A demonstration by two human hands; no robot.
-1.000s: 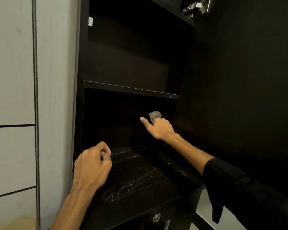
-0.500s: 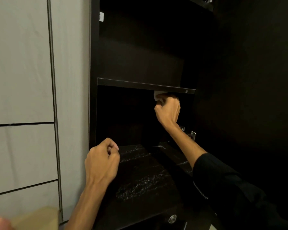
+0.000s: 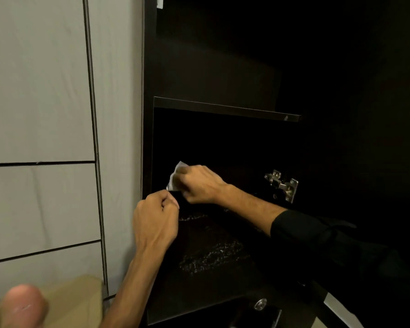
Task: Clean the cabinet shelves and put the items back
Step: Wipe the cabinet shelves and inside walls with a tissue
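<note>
Cloth (image 3: 177,174) sticks out leftward from right hand (image 3: 199,184), bunched in its closed fingers.

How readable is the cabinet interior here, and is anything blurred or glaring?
Head view: cabinet interior nearly black, detail lost; wet shelf glints; hinge catches light; right hand and cloth slightly soft; pale blob at lower left badly out of focus.

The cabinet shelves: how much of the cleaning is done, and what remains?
Done: the lower shelf looks wet and streaked, so probably wiped. In hand: the right hand presses a cloth near the cabinet's left inner wall; the left hand is closed in a fist beside it. Left: no items are back on either shelf.
</note>
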